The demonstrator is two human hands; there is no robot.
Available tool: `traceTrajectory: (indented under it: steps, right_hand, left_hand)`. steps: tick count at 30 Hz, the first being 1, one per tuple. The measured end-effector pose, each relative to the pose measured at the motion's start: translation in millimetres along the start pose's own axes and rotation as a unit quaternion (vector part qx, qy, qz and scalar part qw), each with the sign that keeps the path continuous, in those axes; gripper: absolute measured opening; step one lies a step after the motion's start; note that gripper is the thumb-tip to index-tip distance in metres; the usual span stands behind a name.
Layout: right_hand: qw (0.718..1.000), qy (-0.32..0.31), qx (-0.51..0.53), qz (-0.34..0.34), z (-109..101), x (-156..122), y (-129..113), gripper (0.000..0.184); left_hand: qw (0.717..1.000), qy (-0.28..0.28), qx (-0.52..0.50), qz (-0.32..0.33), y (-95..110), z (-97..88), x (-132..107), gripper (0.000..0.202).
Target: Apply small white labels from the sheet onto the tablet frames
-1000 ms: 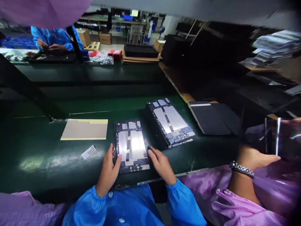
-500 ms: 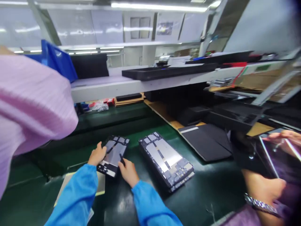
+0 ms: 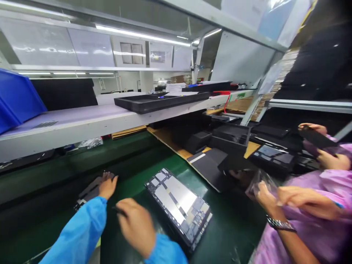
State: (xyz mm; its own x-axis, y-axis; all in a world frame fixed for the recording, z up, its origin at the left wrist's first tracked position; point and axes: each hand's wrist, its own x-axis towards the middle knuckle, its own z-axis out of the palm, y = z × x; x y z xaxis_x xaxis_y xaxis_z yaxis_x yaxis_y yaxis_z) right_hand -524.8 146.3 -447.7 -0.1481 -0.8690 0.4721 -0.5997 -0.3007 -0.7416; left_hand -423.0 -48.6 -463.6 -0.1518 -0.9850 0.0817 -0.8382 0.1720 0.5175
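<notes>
My left hand (image 3: 107, 187) lies at the right end of an opened tablet (image 3: 89, 191), its fingers stretched over the surface and the thumb apart. This tablet is dim and partly covered by my hand and blue sleeve. My right hand (image 3: 137, 225), smeared by motion, is closed around a small black stick-like tool (image 3: 117, 210), of which only a short end shows. To its right lies a stack of opened tablets (image 3: 178, 209), with the silvery battery area and circuit boards of the top one facing up. Neither hand touches the stack.
A green work surface (image 3: 225, 220) runs beneath the tablets. Above it is a white shelf (image 3: 104, 126) with a black tray (image 3: 162, 102) and a blue bin (image 3: 19, 99). A black folder-like sheet (image 3: 206, 165) lies right. Co-workers' hands (image 3: 299, 198) handle clear film at the right.
The view has turned right. My left hand has shifted left with the tablet, away from the stack. My right hand has come off that tablet, keeping the black tool.
</notes>
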Motion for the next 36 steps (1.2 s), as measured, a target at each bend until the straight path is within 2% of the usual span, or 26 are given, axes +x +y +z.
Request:
traceTrajectory:
  steps: [2, 3, 5, 6, 7, 9, 12, 14, 16, 19, 22, 24, 27, 30, 32, 34, 36]
  right_hand:
    - [0.988, 0.057, -0.116, 0.086, -77, -15, 17, 0.035]
    - [0.968, 0.077, -0.190, 0.146, -111, -19, 32, 0.031]
    - [0.924, 0.061, -0.277, 0.255, -163, -23, 67, 0.026]
    - [0.916, 0.029, -0.277, 0.288, -179, -23, 85, 0.022]
    - [0.919, 0.004, -0.267, 0.289, -190, -23, 101, 0.016]
    - [0.932, -0.027, -0.237, 0.271, -200, -23, 125, 0.020]
    - [0.952, -0.026, -0.198, 0.230, -201, -27, 136, 0.027]
    - [0.961, -0.012, -0.177, 0.210, -201, -32, 130, 0.023]
    - [0.969, 0.003, -0.157, 0.191, -198, -41, 117, 0.023]
    - [0.981, 0.017, -0.127, 0.143, -178, -70, 87, 0.034]
    - [0.990, 0.013, -0.086, 0.114, -141, -118, 59, 0.040]
    - [0.989, -0.005, -0.064, 0.132, -115, -150, 50, 0.042]
    - [0.985, -0.058, -0.040, 0.158, -84, -186, 58, 0.043]
    - [0.979, -0.099, -0.024, 0.175, -66, -201, 77, 0.047]
    - [0.979, -0.096, -0.027, 0.178, -64, -201, 82, 0.052]
    - [0.982, -0.064, -0.033, 0.175, -71, -194, 75, 0.054]
    - [0.984, -0.028, -0.016, 0.175, -77, -177, 56, 0.050]
  left_hand:
    - [0.994, -0.055, -0.091, -0.023, 26, 37.9, -37, 0.061]
    - [0.987, -0.081, -0.137, -0.029, 40, 56.9, -61, 0.064]
    - [0.968, -0.120, -0.215, -0.044, 66, 91.4, -115, 0.072]
    - [0.958, -0.133, -0.248, -0.052, 78, 105.9, -141, 0.076]
    - [0.949, -0.141, -0.276, -0.058, 89, 117.9, -164, 0.078]
    - [0.935, -0.138, -0.320, -0.067, 107, 133.9, -196, 0.080]
    - [0.920, -0.113, -0.368, -0.073, 129, 137.7, -213, 0.073]
    - [0.909, -0.105, -0.396, -0.072, 137, 128.7, -213, 0.067]
    - [0.899, -0.100, -0.420, -0.075, 135, 112.9, -216, 0.064]
    - [0.881, -0.062, -0.460, -0.090, 106, 83.7, -240, 0.064]
    - [0.877, -0.007, -0.469, -0.109, 54, 62.0, -285, 0.064]
    - [0.891, 0.002, -0.435, -0.131, 20, 56.4, -314, 0.064]
    - [0.919, -0.014, -0.357, -0.164, -17, 57.9, -339, 0.063]
    - [0.939, -0.040, -0.283, -0.191, -35, 60.8, -346, 0.061]
    - [0.944, -0.057, -0.258, -0.196, -37, 59.1, -352, 0.061]
    - [0.954, -0.045, -0.252, -0.159, -38, 51.9, -362, 0.061]
    - [0.966, -0.006, -0.242, -0.097, -43, 37.8, -370, 0.056]
